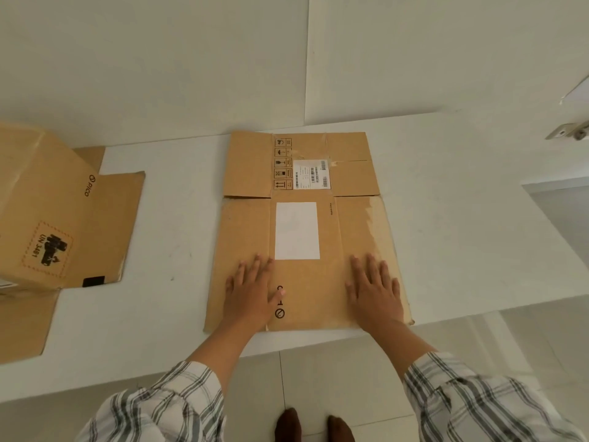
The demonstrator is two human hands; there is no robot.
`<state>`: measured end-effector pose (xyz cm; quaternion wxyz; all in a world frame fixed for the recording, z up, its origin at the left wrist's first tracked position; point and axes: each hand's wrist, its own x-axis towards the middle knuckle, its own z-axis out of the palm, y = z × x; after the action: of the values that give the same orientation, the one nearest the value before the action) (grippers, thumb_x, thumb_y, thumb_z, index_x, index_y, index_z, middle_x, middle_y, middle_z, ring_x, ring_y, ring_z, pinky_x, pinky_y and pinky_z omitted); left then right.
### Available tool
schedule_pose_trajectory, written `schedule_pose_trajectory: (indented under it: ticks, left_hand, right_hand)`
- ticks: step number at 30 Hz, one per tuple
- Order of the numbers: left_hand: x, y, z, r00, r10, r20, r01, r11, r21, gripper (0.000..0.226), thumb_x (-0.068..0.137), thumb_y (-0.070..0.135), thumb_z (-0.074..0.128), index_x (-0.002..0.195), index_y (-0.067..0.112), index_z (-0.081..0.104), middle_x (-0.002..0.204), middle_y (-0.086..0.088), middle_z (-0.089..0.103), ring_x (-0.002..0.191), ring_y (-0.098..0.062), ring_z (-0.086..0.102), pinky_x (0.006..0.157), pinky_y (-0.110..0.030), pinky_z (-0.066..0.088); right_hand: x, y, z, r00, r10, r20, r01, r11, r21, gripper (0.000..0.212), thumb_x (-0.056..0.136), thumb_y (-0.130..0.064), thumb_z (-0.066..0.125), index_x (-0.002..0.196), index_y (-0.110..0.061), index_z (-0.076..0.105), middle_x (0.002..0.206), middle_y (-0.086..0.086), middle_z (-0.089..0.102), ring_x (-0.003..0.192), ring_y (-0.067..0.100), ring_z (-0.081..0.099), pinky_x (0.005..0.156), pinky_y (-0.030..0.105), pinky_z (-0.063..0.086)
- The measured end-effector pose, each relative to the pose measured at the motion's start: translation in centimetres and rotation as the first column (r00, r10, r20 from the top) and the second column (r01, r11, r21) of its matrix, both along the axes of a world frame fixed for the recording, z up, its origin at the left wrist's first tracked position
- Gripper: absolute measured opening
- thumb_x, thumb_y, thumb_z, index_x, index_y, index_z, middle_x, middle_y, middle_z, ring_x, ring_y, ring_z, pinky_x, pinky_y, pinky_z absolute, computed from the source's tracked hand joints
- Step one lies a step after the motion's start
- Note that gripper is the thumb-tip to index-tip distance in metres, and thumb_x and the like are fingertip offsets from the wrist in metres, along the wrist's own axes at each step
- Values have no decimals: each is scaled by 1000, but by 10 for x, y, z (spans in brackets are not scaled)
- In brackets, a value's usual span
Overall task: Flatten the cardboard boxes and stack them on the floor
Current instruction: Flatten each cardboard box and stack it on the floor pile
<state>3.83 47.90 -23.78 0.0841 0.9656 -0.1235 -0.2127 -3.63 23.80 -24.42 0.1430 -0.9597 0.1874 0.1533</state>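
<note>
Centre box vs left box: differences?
The centre box lies flat; the left box stands unflattened. The left hand and right hand press the centre box; nothing touches the left box. The centre box carries white labels; the left box a UN 3481 mark. Both are brown cardboard on the table.

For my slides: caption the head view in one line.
Left hand and right hand press a flattened box on the white table; a second box stands at left.

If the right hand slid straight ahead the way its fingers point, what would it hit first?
Just more of the flattened box; the right hand probably passes beside the white label toward the wall.
</note>
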Motion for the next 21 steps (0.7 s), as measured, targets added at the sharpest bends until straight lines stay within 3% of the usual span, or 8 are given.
schedule_pose_trajectory:
  ticks: [3, 5, 7, 10, 14, 16, 18, 21]
  left_hand:
    - [9, 3, 12, 1000, -21, 1, 21, 999, -28, 70, 97, 53, 45, 156, 34, 12, 165, 6, 2, 150, -29, 2, 119, -48, 12]
    - [17, 6, 20, 999, -52, -8, 52, 999, 1, 67, 94, 51, 52, 152, 39, 19, 164, 5, 7, 147, -31, 10, 116, -51, 18]
    - [24, 10, 25, 998, 1, -57, 4, 997, 78, 68, 91, 55, 55, 147, 50, 17, 162, 2, -4, 145, -36, 4, 114, -58, 13]
    - [27, 14, 26, 920, 321, -225, -309, 947, 88, 92, 83, 60, 64, 147, 55, -2, 157, -2, -27, 145, -40, -1, 111, -62, 20]
    - [22, 20, 28, 796, 566, -213, -577, 816, 11, 123, 73, 50, 80, 149, 44, -16, 156, -5, 3, 133, -38, 25, 106, -53, 33]
    - [25, 30, 26, 632, 708, -317, -774, 603, -196, 115, 75, 32, 82, 153, 32, -3, 150, -11, 22, 128, -40, 37, 102, -50, 39]
    - [24, 35, 28, 512, 736, -443, -856, 400, -327, 87, 82, 24, 76, 149, 12, 22, 142, -17, 41, 121, -39, 48, 99, -46, 45]
    - [10, 26, 34, 512, 735, -444, -854, 382, -354, 51, 89, 31, 66, 130, 3, 51, 122, -16, 60, 103, -34, 57, 89, -39, 48]
  right_hand:
    - [7, -8, 12, 999, -4, -49, 4, 1000, -18, 62, 100, -57, 30, 153, -46, 0, 164, -8, -6, 151, 25, -3, 116, 65, 11]
    - [10, -11, 20, 987, -121, -105, 126, 991, 37, 63, 94, -65, 41, 146, -60, 5, 162, -9, -7, 150, 28, -5, 108, 74, 11]
    - [10, -14, 26, 951, -253, -176, 276, 954, 117, 73, 87, -70, 51, 143, -66, 5, 161, -4, -17, 148, 34, -8, 105, 75, 14]
    - [7, -17, 36, 923, -322, -209, 351, 930, 114, 91, 80, -68, 63, 149, -56, 4, 160, 8, -6, 145, 37, 7, 105, 65, 28]
    - [1, -31, 44, 856, -467, -221, 501, 856, 129, 112, 80, -56, 72, 156, -31, -7, 150, 15, 27, 138, 38, 25, 105, 56, 32]
    - [-1, -43, 46, 808, -536, -244, 583, 786, 207, 107, 86, -51, 68, 156, -20, -7, 145, 16, 42, 135, 39, 34, 106, 52, 34]
    - [-7, -52, 51, 786, -563, -257, 618, 720, 314, 85, 93, -43, 61, 153, -8, 12, 142, 17, 48, 129, 39, 44, 103, 46, 41]
    - [-17, -56, 61, 811, -544, -214, 582, 716, 386, 47, 100, -27, 50, 138, -4, 34, 134, 19, 51, 118, 37, 53, 94, 44, 46]
